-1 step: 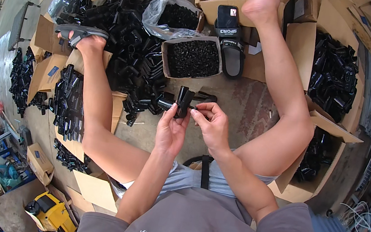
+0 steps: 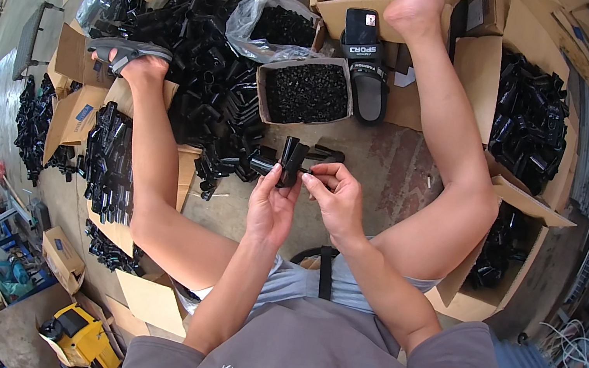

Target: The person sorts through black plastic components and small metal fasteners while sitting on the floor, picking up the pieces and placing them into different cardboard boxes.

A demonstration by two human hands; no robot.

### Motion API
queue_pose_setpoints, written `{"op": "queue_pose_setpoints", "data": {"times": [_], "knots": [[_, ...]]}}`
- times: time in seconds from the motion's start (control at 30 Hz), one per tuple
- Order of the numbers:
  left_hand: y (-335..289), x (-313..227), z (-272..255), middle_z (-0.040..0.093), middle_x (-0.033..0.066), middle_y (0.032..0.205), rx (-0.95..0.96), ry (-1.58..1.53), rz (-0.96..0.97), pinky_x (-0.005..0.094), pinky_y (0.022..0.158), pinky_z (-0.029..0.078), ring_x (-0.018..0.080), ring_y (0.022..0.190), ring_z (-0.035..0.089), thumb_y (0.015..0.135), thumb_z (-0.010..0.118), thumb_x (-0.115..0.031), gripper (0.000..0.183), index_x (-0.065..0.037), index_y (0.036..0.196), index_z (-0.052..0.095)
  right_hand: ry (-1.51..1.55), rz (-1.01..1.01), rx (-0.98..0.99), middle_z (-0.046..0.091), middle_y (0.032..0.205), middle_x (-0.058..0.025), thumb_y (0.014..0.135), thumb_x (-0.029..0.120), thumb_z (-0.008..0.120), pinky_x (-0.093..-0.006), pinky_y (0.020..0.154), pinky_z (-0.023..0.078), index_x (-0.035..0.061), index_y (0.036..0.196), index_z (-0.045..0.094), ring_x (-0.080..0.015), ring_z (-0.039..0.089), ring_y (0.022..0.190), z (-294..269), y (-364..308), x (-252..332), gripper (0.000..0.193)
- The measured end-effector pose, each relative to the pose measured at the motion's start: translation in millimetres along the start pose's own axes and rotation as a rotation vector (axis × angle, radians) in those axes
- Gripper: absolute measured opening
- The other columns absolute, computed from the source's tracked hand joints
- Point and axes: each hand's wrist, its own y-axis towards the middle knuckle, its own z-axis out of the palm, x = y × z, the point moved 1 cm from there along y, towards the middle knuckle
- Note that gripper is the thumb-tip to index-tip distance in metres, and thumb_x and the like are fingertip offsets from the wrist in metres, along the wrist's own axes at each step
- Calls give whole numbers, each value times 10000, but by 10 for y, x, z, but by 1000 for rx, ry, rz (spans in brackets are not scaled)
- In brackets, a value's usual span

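My left hand [image 2: 272,212] is closed around a glossy black tubular fitting [image 2: 293,158], held upright between thumb and fingers in front of my lap. At the fitting's right side, my right hand [image 2: 339,201] pinches a small black piece [image 2: 305,172]. Most of that piece is hidden by the fingertips. Just beyond my hands stands an open carton of tiny black pieces [image 2: 306,93]. To its left spreads a heap of black tubular fittings [image 2: 219,96] on the floor, some of them right behind the held one.
My bent legs frame the work area. A loose black slide sandal [image 2: 368,90] lies beside the carton. Behind it sits a plastic-lined box [image 2: 241,31] of small black pieces. Open cardboard boxes of black parts [image 2: 532,123] stand right and left. A yellow machine [image 2: 82,340] is at lower left.
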Motion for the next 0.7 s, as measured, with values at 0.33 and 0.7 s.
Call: {"op": "queue_pose_setpoints", "data": {"times": [0.33, 0.7], "knots": [[-161, -93, 254, 625, 85, 1234, 66, 321, 244, 342, 1024, 492, 159, 1142, 611, 945, 709, 12, 383, -63, 1254, 495, -2, 56, 18, 680, 905, 24, 930, 51, 764, -212, 734, 454, 29, 989, 718, -51, 565, 818, 6, 29, -130, 78], [-409, -192, 448, 645, 117, 1232, 166, 617, 517, 308, 975, 518, 177, 1146, 633, 893, 733, 82, 452, -61, 1219, 455, -13, -96, 138, 708, 943, 8, 944, 19, 733, -239, 811, 492, 1, 1007, 729, -64, 604, 898, -14, 39, -93, 65]]}}
